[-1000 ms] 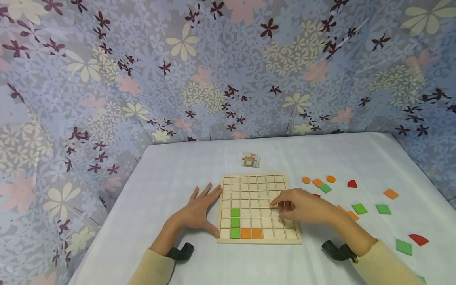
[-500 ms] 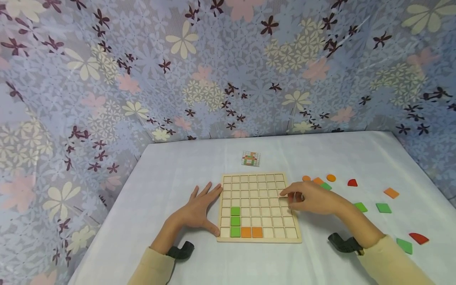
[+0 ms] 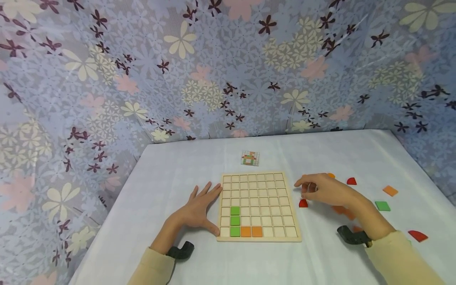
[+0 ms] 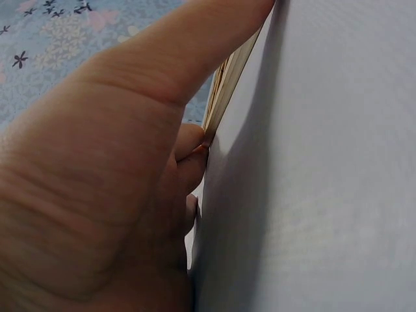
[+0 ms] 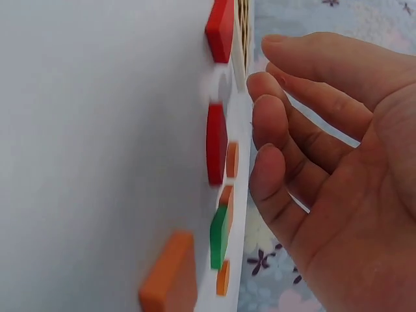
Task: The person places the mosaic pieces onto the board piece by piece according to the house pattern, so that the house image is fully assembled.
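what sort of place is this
Probably an indoor spot set up for puzzles: a white-covered table, a gridded wooden board with loose coloured pieces beside it, and a flower-patterned backdrop behind.

1. The board (image 3: 263,202) lies on the desk (image 3: 178,166), the card (image 3: 250,158) behind it.
2. Five set tiles (image 3: 235,221) sit in the board, toward front left.
3. The left grip (image 3: 199,209) touches the board's left edge.
4. The right grip (image 3: 319,189) hovers right of the board, near loose tiles (image 3: 390,190).
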### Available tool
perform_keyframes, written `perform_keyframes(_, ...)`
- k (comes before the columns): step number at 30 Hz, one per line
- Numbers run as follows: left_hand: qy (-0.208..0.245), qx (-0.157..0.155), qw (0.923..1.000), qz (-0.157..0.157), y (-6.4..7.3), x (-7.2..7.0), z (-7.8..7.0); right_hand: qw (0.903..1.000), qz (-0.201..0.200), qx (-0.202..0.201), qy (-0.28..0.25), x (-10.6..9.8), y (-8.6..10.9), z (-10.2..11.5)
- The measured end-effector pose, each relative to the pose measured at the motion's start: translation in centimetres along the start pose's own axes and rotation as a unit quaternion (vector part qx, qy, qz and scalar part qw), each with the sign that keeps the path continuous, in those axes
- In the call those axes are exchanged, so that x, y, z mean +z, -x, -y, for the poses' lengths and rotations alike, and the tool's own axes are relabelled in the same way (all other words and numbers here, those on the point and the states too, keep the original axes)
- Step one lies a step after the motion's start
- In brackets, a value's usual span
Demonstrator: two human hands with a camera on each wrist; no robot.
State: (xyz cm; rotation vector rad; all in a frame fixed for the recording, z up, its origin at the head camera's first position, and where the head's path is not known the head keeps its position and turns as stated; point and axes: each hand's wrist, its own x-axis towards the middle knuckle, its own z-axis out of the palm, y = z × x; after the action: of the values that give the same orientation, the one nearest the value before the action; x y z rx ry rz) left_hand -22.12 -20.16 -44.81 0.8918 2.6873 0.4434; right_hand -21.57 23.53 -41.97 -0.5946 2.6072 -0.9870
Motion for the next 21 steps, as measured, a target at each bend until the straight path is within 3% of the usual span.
perform_keyframes(8,-0.002,-0.002,1.0,0.001,0.0,0.3,0.0,0.999,-0.012,0.042,-0.012,-1.3,0.8,-1.7)
perform_keyframes(17,0.0,0.0,1.0,0.0,0.1,-0.1,0.0,0.9975,-0.034,0.06,-0.015,-2.5,1.2,-3.4)
perform_keyframes(21,0.002,0.0,1.0,-0.001,0.1,-0.2,-0.1,0.9953,-0.058,0.077,0.01,-2.8,1.3,-4.1)
